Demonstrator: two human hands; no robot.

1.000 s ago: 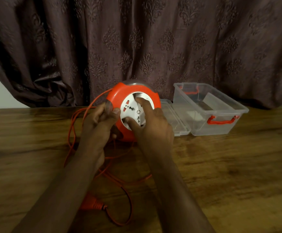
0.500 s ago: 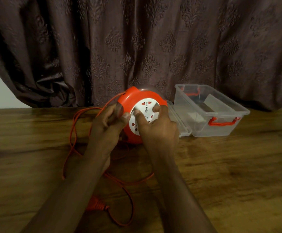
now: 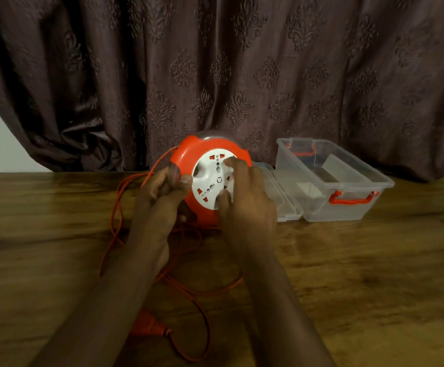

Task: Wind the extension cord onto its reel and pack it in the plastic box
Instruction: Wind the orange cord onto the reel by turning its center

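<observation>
At the reel face: your right hand (image 3: 247, 197) has its fingers (image 3: 232, 165) spread and bent onto the white socket disc (image 3: 213, 178), one fingertip near the top sockets and the thumb low on the disc; that reads as the turning grip.
Left fingers: your left hand (image 3: 160, 200) curls round the orange rim of the reel (image 3: 189, 157), thumb pressed against the front edge, fingers wrapped behind where you cannot see them.
Reel position: it stands on edge on the wooden table (image 3: 361, 274), tilted toward you, held between both hands, just left of the plastic box (image 3: 348, 205).
Reel handling: hard moulded plastic, likely smooth and a little slippery; judge it moderately light but getting heavier as cord goes on. Keep the left grip on the rim, since the disc has to spin freely.
Cord: the orange cord (image 3: 115, 218) lies in loose loops on the table to the left and in front of the reel, running under your forearms. It looks thin and limp, so expect it to snag or kink on the way in.
Plug: the plug (image 3: 152, 327) rests near your left forearm; it is the stiff end and will drag last.
Box: open, clear, thin-walled and light, with its lid (image 3: 279, 197) lying flat beside the reel; it may slide when you load it.
</observation>
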